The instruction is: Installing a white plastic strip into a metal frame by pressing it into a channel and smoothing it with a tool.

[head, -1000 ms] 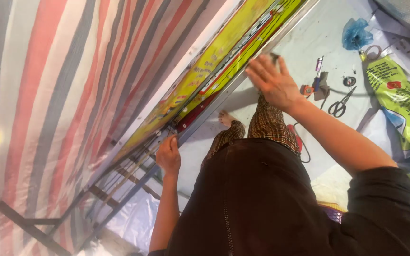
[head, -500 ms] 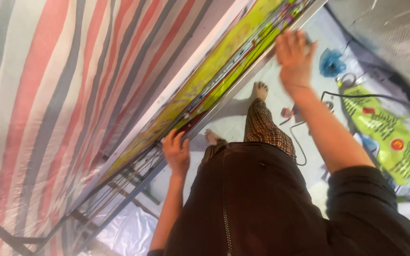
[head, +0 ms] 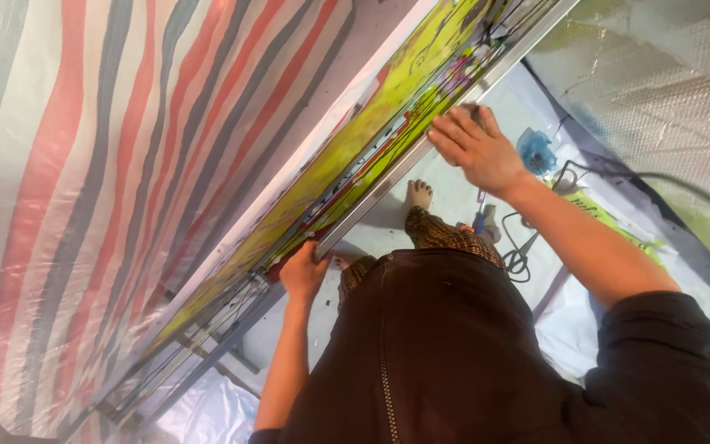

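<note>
A long yellow-green painted panel [head: 388,140] runs diagonally from lower left to upper right of the frame. The left hand [head: 304,271] curls around its silver lower edge at centre; the right hand [head: 477,150] presses flat, fingers spread, higher along that edge. Since half a second ago, the right hand sits lower in the frame. Scissors [head: 521,256] lie on the floor sheet [head: 454,193].

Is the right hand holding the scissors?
No, the right hand lies flat on the edge of the painted panel; the scissors lie on the floor below.
</note>
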